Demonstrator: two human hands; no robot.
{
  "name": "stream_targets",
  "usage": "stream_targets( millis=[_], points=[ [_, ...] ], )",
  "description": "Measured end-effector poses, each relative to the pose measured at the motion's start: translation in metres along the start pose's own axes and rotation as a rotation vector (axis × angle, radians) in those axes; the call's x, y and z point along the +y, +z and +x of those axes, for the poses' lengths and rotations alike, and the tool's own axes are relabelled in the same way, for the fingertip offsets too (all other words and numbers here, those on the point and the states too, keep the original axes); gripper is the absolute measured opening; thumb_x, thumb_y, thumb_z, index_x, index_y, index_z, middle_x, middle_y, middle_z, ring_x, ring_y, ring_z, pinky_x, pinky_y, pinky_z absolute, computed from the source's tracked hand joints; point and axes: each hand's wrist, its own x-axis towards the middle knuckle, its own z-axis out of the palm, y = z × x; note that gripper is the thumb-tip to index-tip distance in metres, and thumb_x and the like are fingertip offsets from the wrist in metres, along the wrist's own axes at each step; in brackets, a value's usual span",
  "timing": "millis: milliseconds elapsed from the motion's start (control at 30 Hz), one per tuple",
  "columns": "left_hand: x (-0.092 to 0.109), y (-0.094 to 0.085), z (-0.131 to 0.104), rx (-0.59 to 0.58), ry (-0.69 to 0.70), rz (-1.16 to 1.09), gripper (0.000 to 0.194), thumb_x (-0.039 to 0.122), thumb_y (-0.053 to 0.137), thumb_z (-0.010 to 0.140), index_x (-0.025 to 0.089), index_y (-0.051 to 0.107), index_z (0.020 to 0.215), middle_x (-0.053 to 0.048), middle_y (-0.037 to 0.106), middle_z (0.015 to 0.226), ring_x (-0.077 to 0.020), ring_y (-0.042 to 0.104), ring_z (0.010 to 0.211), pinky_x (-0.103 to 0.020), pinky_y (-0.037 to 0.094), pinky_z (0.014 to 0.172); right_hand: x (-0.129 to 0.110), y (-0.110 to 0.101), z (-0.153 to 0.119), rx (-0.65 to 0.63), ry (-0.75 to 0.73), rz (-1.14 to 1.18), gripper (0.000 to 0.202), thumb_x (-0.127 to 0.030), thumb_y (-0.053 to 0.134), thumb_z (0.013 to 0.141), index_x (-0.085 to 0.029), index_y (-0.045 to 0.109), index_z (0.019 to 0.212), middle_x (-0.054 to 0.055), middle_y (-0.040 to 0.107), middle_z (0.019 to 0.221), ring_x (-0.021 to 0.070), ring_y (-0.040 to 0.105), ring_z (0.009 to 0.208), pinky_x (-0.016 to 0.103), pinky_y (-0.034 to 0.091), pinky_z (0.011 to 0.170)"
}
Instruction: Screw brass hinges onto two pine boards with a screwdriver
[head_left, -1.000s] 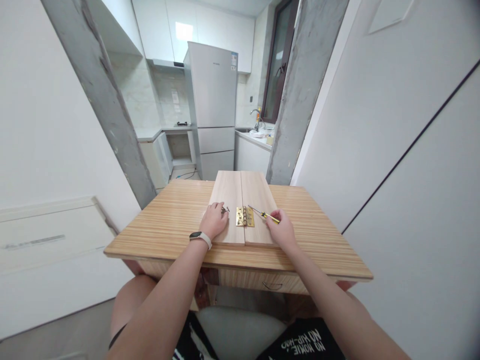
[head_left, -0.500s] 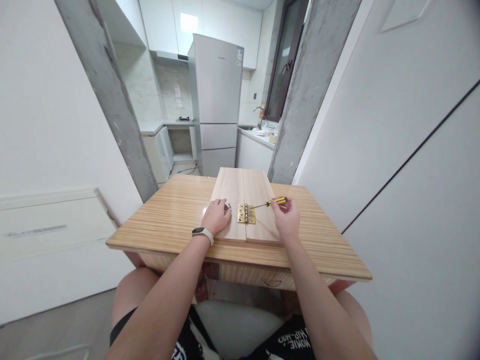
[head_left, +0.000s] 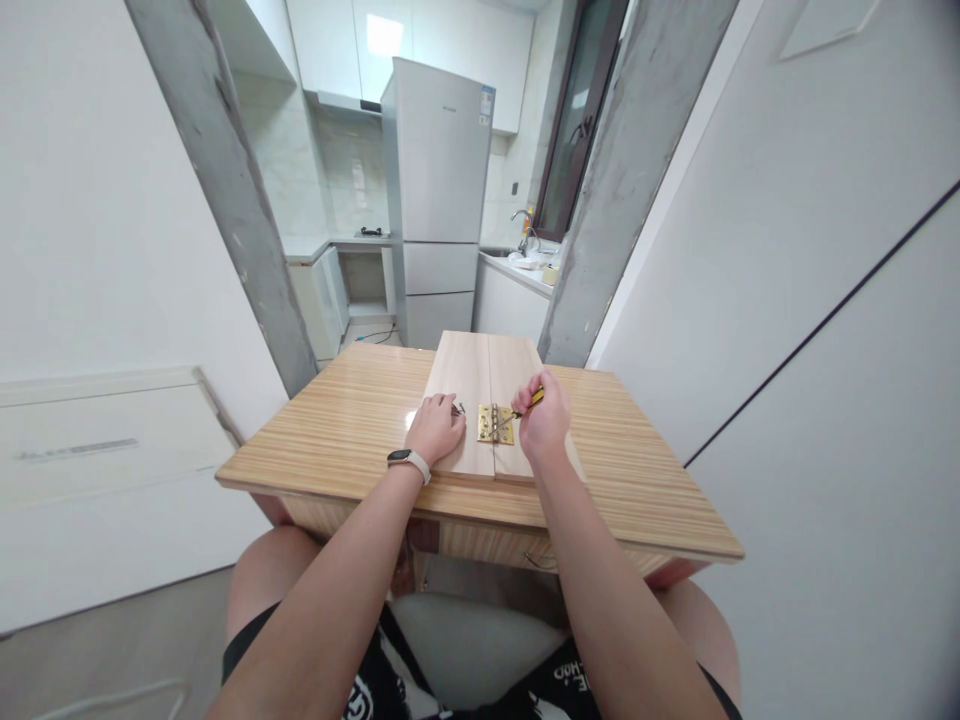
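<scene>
Two pale wooden boards (head_left: 461,365) lie side by side on the striped table. A brass hinge (head_left: 496,424) spans the seam between them. My right hand (head_left: 545,415) is closed round the yellow and black handle of a screwdriver (head_left: 535,398), whose shaft slants down left over the hinge, its tip at the left leaf. My left hand (head_left: 436,427) rests flat on the left board, fingers spread a little. Small dark screws (head_left: 458,409) lie by its fingertips, partly hidden.
The striped wooden table (head_left: 337,430) has a drawer handle on its near side. Beyond it stand a tall grey fridge (head_left: 439,150), a counter with a sink and tap, and white cabinets. Walls rise on both sides.
My right hand has moved left and turned, now gripping the screwdriver in a fist. The tip has shifted from the hinge's right leaf to its left leaf. The view has tilted slightly.
</scene>
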Motion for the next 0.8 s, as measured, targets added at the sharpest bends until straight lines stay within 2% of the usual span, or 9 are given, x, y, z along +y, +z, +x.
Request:
stream_targets(
  millis=[333, 600, 800],
  points=[
    [0.0, -0.001, 0.001, -0.006, -0.005, 0.011, 0.047, 0.035, 0.056, 0.098, 0.016, 0.059, 0.141, -0.016, 0.065, 0.134, -0.0295, 0.057, 0.129, -0.041, 0.042, 0.114, 0.02, 0.008, 0.007, -0.044, -0.028, -0.144, 0.035, -0.044, 0.053, 0.094, -0.025, 0.042, 0.068, -0.006, 0.04, 0.052, 0.0108, 0.035, 0.045, 0.026, 0.029, 0.044],
    [-0.001, 0.0, 0.001, -0.004, 0.006, 0.008, 0.047, 0.035, 0.056, 0.098, 0.015, 0.058, 0.141, -0.017, 0.065, 0.134, -0.0301, 0.056, 0.129, -0.042, 0.041, 0.115, 0.023, 0.01, 0.009, -0.064, -0.021, -0.167, 0.036, -0.047, 0.053, 0.096, -0.025, 0.041, 0.069, -0.007, 0.04, 0.053, 0.0106, 0.036, 0.045, 0.025, 0.029, 0.044],
    [-0.001, -0.001, 0.001, -0.009, 0.0, 0.01, 0.048, 0.036, 0.056, 0.098, 0.015, 0.058, 0.141, -0.016, 0.065, 0.134, -0.0296, 0.057, 0.129, -0.041, 0.041, 0.114, 0.026, 0.013, 0.012, -0.016, -0.045, -0.182, 0.039, -0.051, 0.053, 0.096, -0.025, 0.04, 0.069, -0.007, 0.04, 0.053, 0.0105, 0.036, 0.045, 0.025, 0.029, 0.045]
  ],
)
